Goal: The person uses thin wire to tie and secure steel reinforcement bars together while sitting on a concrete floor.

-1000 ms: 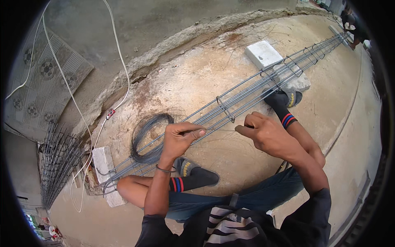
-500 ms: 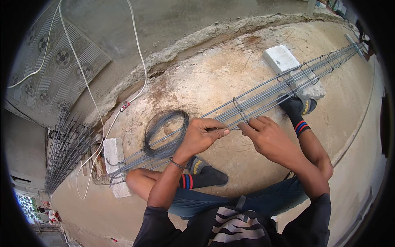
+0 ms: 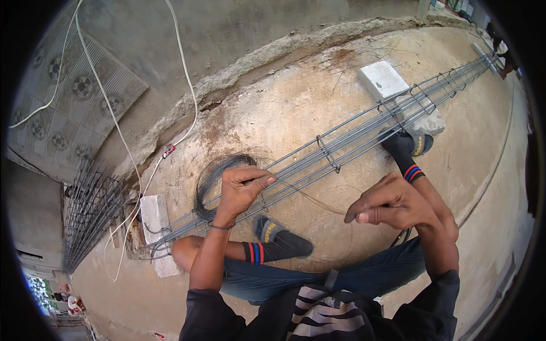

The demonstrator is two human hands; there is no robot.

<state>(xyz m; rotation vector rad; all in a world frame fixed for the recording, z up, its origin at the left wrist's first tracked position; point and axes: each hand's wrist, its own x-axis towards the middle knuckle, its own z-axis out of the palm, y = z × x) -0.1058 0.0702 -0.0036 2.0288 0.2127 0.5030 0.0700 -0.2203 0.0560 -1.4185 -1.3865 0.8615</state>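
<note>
A thin strand of tie wire (image 3: 310, 198) runs between my hands, above the floor in front of my legs. My left hand (image 3: 240, 190) pinches one end between thumb and forefinger. At the other end, my right hand (image 3: 389, 203) has its fingers and thumb closed on the wire. Behind my left hand lies a dark coil of wire (image 3: 205, 183), partly hidden by the hand. Beneath and beyond the strand stretches a long rebar cage (image 3: 355, 136) of parallel steel bars. A square stirrup (image 3: 328, 152) rings the bars between my two hands.
Pale blocks (image 3: 384, 80) and another block (image 3: 153, 211) lie by the cage's two ends. My feet in sandals (image 3: 270, 232) stand on either side. More rebar cages (image 3: 91, 219) lean at the left. A white cable (image 3: 190, 122) hangs along the wall.
My hands have moved apart, the left one leftward and the right one rightward and down, away from the stirrup. The wire strand now shows between them.
</note>
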